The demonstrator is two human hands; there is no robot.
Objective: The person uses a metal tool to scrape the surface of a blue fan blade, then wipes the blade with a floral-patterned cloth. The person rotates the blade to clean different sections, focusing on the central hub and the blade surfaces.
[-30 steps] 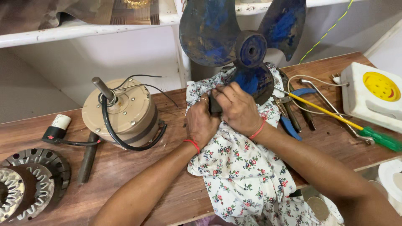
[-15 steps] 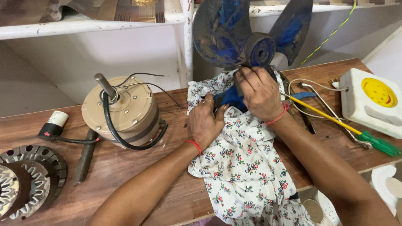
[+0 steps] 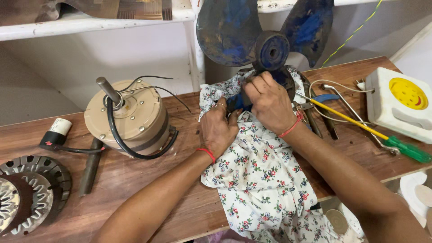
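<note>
Blue fan blade (image 3: 265, 33) stood upright at 12 o'clock on the wooden bench (image 3: 180, 193), lower blade wrapped in floral cloth (image 3: 261, 180). Right hand (image 3: 270, 103) pinched cloth against the blade below the hub. Left hand (image 3: 220, 128) clamped cloth at its 9 o'clock. Beige fan motor (image 3: 128, 119) sat at 9 o'clock, screwdriver (image 3: 373, 135) at 3.

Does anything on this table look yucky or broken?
Yes: the blue fan blade looks grimy, its paint dulled by brownish dirt. The right hand presses a flowery cloth against it. Nothing looks spilled or cracked.
</note>
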